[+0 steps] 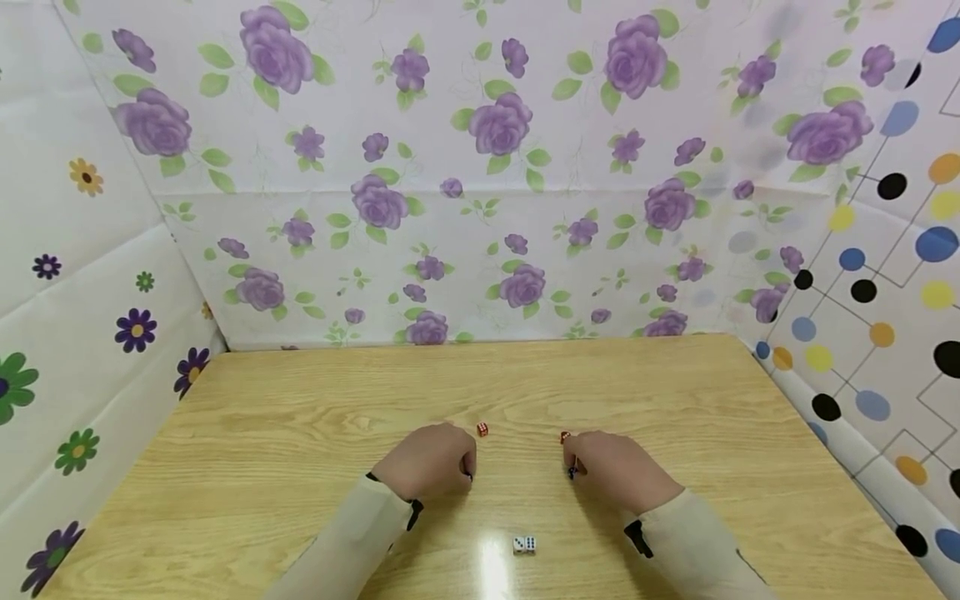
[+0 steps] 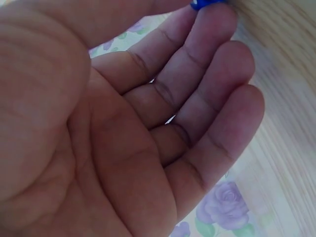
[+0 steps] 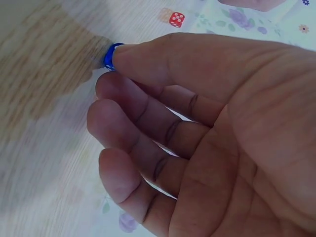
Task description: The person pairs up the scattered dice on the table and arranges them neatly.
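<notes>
My left hand [image 1: 429,461] pinches a small blue die [image 2: 206,4] between thumb and fingertips, low over the wooden table [image 1: 300,392]. Only a sliver of that die shows in the left wrist view. The right hand [image 1: 624,469] holds another blue die [image 3: 111,57] by its edges, between thumb and index finger, its other fingers curved loosely. One red die [image 1: 482,429] lies just beyond the left fingertips. A second red die [image 1: 565,437] sits by the right knuckles, partly covered by that hand.
Two white dice [image 1: 519,545] [image 1: 530,544] stand side by side nearer the body, between the forearms. A rose-patterned cloth [image 1: 450,250] rises behind the table. Daisy cloth [image 1: 90,333] closes the left side, dotted cloth [image 1: 885,333] the right.
</notes>
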Action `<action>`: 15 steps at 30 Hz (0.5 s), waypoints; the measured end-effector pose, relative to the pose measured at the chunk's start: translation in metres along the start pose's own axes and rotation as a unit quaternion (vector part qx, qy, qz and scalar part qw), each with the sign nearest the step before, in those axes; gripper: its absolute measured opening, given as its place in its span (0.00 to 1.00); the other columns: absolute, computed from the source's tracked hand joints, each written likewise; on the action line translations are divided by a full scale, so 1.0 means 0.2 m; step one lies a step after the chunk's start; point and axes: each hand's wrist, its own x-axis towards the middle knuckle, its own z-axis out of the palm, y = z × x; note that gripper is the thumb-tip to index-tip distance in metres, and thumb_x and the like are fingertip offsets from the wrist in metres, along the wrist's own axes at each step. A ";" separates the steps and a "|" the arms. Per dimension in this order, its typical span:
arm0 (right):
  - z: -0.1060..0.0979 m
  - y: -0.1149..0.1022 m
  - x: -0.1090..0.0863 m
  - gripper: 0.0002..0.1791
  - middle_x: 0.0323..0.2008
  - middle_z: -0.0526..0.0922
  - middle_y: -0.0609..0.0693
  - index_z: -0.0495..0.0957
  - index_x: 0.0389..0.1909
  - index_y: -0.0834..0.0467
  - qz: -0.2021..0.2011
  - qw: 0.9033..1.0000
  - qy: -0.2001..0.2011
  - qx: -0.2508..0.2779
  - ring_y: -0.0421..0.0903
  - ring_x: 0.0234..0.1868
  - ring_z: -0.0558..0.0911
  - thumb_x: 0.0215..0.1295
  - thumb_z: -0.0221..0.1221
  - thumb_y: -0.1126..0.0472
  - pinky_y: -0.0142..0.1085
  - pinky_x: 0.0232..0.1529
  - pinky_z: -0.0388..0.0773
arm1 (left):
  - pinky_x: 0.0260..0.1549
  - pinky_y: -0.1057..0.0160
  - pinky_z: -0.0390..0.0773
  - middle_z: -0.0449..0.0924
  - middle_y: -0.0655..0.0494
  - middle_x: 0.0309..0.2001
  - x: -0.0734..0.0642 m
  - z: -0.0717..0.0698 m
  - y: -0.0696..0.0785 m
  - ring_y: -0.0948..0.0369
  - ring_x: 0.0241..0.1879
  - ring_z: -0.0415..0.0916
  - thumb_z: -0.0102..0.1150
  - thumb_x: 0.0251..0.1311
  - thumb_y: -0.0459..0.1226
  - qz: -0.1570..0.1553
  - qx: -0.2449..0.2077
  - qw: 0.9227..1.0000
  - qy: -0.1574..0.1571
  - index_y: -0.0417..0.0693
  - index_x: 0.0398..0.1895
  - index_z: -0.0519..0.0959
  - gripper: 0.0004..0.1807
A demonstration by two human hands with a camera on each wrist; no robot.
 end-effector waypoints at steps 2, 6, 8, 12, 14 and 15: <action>0.00 0.00 0.00 0.12 0.23 0.74 0.38 0.75 0.23 0.46 -0.002 1.000 0.001 -0.002 0.38 0.23 0.68 0.61 0.59 0.66 0.35 0.27 0.66 | 0.62 0.51 0.65 0.72 0.70 0.19 0.00 0.00 0.00 0.69 0.18 0.65 0.58 0.50 0.28 0.003 -0.001 1.000 0.003 0.56 0.18 0.77 0.12; 0.00 0.00 0.01 0.12 0.22 0.72 0.37 0.74 0.23 0.46 -0.004 1.000 -0.004 -0.001 0.38 0.22 0.68 0.61 0.59 0.65 0.35 0.27 0.65 | 0.62 0.51 0.64 0.71 0.69 0.18 0.00 0.00 -0.01 0.69 0.17 0.62 0.58 0.50 0.28 0.007 -0.002 1.000 0.006 0.56 0.16 0.76 0.13; 0.00 0.01 0.01 0.11 0.21 0.71 0.37 0.74 0.23 0.46 -0.004 1.000 -0.008 0.002 0.38 0.23 0.68 0.62 0.59 0.64 0.36 0.27 0.66 | 0.62 0.50 0.64 0.70 0.69 0.17 0.00 0.00 -0.01 0.69 0.17 0.61 0.58 0.49 0.28 0.007 -0.005 1.000 0.006 0.55 0.16 0.76 0.13; 0.00 0.01 0.01 0.08 0.23 0.73 0.36 0.76 0.26 0.46 0.006 1.000 -0.019 0.016 0.37 0.24 0.69 0.61 0.61 0.63 0.35 0.28 0.68 | 0.63 0.49 0.63 0.70 0.68 0.17 0.01 0.00 -0.02 0.69 0.16 0.61 0.58 0.50 0.28 0.007 -0.010 1.000 0.002 0.54 0.16 0.77 0.12; 0.00 0.02 0.01 0.08 0.24 0.74 0.36 0.77 0.26 0.46 0.009 0.999 -0.023 0.024 0.36 0.24 0.70 0.61 0.61 0.63 0.35 0.29 0.69 | 0.63 0.50 0.63 0.71 0.68 0.18 0.01 0.01 -0.02 0.69 0.17 0.62 0.59 0.50 0.28 0.005 -0.012 1.000 0.001 0.54 0.17 0.78 0.11; 0.00 0.02 0.01 0.08 0.24 0.74 0.36 0.77 0.26 0.46 0.010 0.999 -0.024 0.028 0.35 0.24 0.70 0.60 0.61 0.63 0.35 0.29 0.69 | 0.63 0.50 0.63 0.71 0.69 0.18 0.01 0.01 -0.02 0.70 0.17 0.63 0.59 0.50 0.29 0.003 -0.012 1.000 0.001 0.54 0.18 0.78 0.11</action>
